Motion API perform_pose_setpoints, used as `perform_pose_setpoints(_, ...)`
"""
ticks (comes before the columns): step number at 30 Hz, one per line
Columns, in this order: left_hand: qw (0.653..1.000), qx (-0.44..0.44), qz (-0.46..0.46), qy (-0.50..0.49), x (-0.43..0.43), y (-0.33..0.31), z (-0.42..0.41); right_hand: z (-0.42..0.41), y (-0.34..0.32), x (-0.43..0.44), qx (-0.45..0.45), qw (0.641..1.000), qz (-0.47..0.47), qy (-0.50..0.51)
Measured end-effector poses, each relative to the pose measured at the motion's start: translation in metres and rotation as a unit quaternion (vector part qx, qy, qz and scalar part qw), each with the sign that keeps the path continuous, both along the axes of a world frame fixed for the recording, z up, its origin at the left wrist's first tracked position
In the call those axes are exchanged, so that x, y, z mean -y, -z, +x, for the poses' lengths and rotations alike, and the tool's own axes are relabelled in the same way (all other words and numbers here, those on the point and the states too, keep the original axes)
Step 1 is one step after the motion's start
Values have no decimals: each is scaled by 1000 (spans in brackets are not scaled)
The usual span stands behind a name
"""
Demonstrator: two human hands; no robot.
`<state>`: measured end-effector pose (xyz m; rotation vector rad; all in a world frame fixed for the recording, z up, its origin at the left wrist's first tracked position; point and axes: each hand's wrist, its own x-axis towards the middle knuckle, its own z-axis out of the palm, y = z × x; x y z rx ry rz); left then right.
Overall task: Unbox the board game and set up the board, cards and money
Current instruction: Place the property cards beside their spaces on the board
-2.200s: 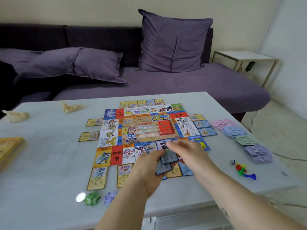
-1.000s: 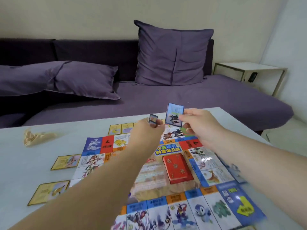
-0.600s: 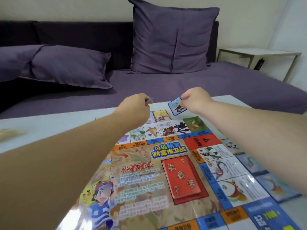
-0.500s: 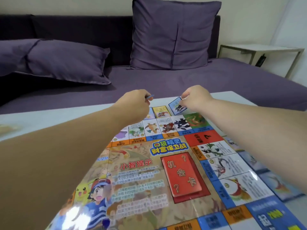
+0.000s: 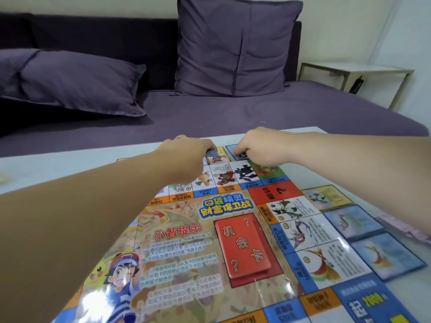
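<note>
- Reaching with both arms across the game board (image 5: 186, 241) to its far edge. The board lies flat on the white table (image 5: 46, 169).
- Right hand (image 5: 256, 148): fingers curled down and pinching a blue card (image 5: 232, 150). The card lies on the table just beyond the board's far edge, beside a yellow card (image 5: 220, 152).
- Left hand (image 5: 186, 157): fingers curled under and gripping a blue-edged card (image 5: 211, 151). Only a sliver shows past the knuckles, so I cannot tell how many cards it holds.
- Red card deck (image 5: 242, 245): stacked on the red square near the board's centre.
- Right edge of the board: one yellow-bordered card (image 5: 328, 197) and a pair of blue-bordered cards (image 5: 352, 221) lie in a row just beside it.
- Behind the table: a purple sofa (image 5: 256, 113) with an upright cushion (image 5: 235, 47).
</note>
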<state>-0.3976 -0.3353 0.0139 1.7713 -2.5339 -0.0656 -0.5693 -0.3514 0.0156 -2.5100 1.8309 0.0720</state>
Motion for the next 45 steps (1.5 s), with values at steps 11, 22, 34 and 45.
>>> perform_pose_setpoints(11, 1000, -14, 3, 4, -2, -2, 1, -4, 15, 5, -5, 1000, -11, -20)
perform_pose_setpoints(22, 921, -375, 77, -71, -6, -22, 8, -8, -29, -26, 101, 994, -27, 16)
perform_pose_setpoints(34, 552, -765, 287, -167, -174, -50, 15, 24, -79, -201, 504, 861, 16, 74)
perform_pose_setpoints(45, 480, -804, 314, -157, -344, -49, 22, 52, -49, -361, 679, 712, 62, 166)
